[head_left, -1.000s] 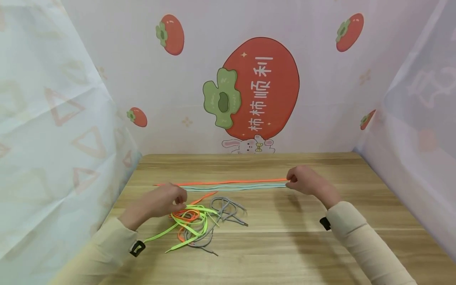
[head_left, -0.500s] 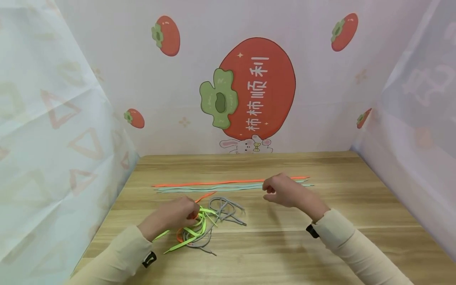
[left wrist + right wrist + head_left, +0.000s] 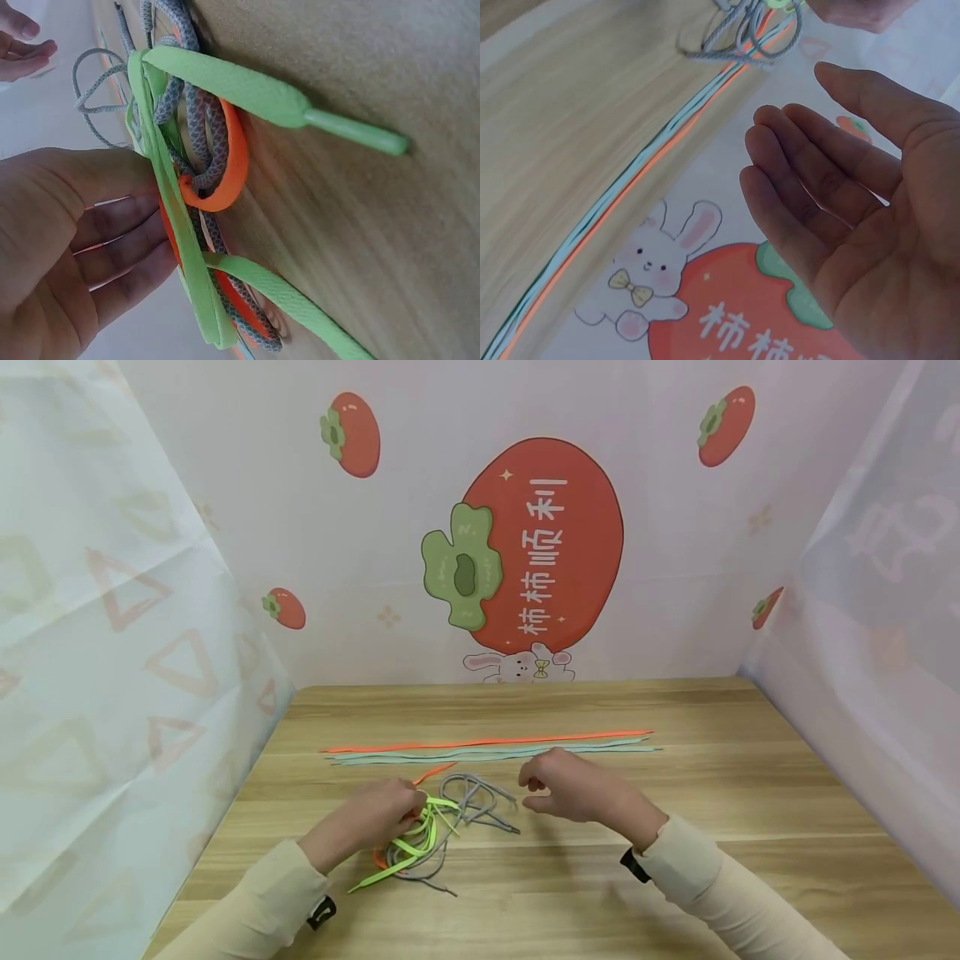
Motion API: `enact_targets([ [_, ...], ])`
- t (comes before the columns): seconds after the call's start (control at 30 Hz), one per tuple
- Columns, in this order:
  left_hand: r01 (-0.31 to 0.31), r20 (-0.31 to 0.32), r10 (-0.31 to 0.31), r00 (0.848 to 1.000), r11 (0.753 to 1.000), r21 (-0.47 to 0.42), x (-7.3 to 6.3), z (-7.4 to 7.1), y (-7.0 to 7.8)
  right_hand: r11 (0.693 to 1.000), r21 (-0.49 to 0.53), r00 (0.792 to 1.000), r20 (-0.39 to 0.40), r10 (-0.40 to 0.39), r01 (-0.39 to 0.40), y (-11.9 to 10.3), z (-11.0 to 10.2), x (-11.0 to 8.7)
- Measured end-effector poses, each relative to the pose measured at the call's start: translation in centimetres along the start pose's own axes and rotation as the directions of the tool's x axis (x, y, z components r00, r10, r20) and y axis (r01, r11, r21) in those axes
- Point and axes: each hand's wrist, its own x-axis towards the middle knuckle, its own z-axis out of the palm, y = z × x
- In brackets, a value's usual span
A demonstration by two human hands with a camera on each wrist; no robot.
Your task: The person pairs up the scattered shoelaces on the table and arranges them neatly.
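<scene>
A tangled pile of shoelaces lies left of centre: a flat neon green shoelace (image 3: 382, 872), an orange shoelace (image 3: 433, 773) and a round grey shoelace (image 3: 472, 814). My left hand (image 3: 367, 818) is down at the pile. In the left wrist view its thumb and fingers (image 3: 124, 274) reach the green shoelace (image 3: 225, 79), their tips hidden behind it; I cannot tell whether they pinch it. My right hand (image 3: 577, 789) hovers right of the grey shoelace, fingers loosely bent, thumb apart. The right wrist view shows nothing in this hand (image 3: 862, 187).
Behind the pile, an orange shoelace (image 3: 420, 746) and light blue shoelaces (image 3: 600, 745) lie stretched side by side across the wooden table (image 3: 570, 885). A persimmon-printed backdrop (image 3: 675, 585) rises at the back edge, with white sheets (image 3: 97, 693) at both sides.
My right hand has left the right end of the stretched shoelaces and come left and nearer. My left hand has moved right and down, onto the tangled pile.
</scene>
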Motion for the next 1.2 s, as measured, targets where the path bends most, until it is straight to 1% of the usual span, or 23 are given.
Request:
enact_targets([
  [0.1,-0.019,-0.018,0.019,1.0,1.0,-0.005,-0.1,0.0,0.0,1.0,0.01,1.0,0.002,-0.027,0.027,-0.6,0.4,0.2],
  [0.27,-0.019,0.02,0.02,1.0,0.999,-0.051,-0.1,-0.7,0.5,0.998,0.013,0.998,0.0,-0.069,0.069,-1.4,0.6,0.6],
  [0.4,-0.008,0.056,0.015,0.998,0.993,-0.122,0.1,-1.9,1.4,0.996,0.019,0.996,0.008,-0.091,0.091,-2.1,0.6,0.9],
  [0.5,-0.004,0.071,0.018,0.997,0.981,-0.194,0.2,-2.8,2.1,0.994,0.034,0.994,0.011,-0.104,0.104,-2.6,0.7,1.1],
  [0.6,-0.008,0.077,0.029,0.997,0.964,-0.265,0.5,-3.7,2.8,0.99,0.045,0.991,0.006,-0.132,0.132,-3.0,0.8,1.3],
  [0.67,-0.02,0.076,0.045,0.996,0.952,-0.305,0.7,-4.2,3.2,0.986,0.044,0.987,-0.003,-0.163,0.163,-3.2,0.7,1.3],
  [0.73,-0.031,0.072,0.059,0.996,0.94,-0.34,0.8,-4.8,3.6,0.978,0.044,0.979,-0.018,-0.205,0.206,-3.4,0.7,1.4],
  [0.83,-0.04,0.059,0.069,0.996,0.921,-0.388,0.9,-5.6,4.3,0.967,0.054,0.968,-0.027,-0.248,0.249,-3.8,0.7,1.4],
  [0.97,-0.062,0.018,0.079,0.997,0.89,-0.452,0.9,-6.7,5.0,0.96,0.082,0.963,-0.019,-0.268,0.269,-4.1,0.4,1.5],
  [1.03,-0.082,-0.007,0.09,0.996,0.869,-0.488,0.9,-7.2,5.3,0.954,0.1,0.959,-0.02,-0.281,0.282,-4.2,0.3,1.5],
  [1.1,-0.111,-0.037,0.108,0.994,0.847,-0.52,0.9,-7.6,5.5,0.946,0.116,0.953,-0.025,-0.302,0.303,-4.3,0.1,1.4],
  [1.2,-0.155,-0.08,0.133,0.988,0.817,-0.556,0.9,-8.1,5.8,0.925,0.152,0.937,-0.046,-0.346,0.349,-4.5,-0.2,1.3],
])
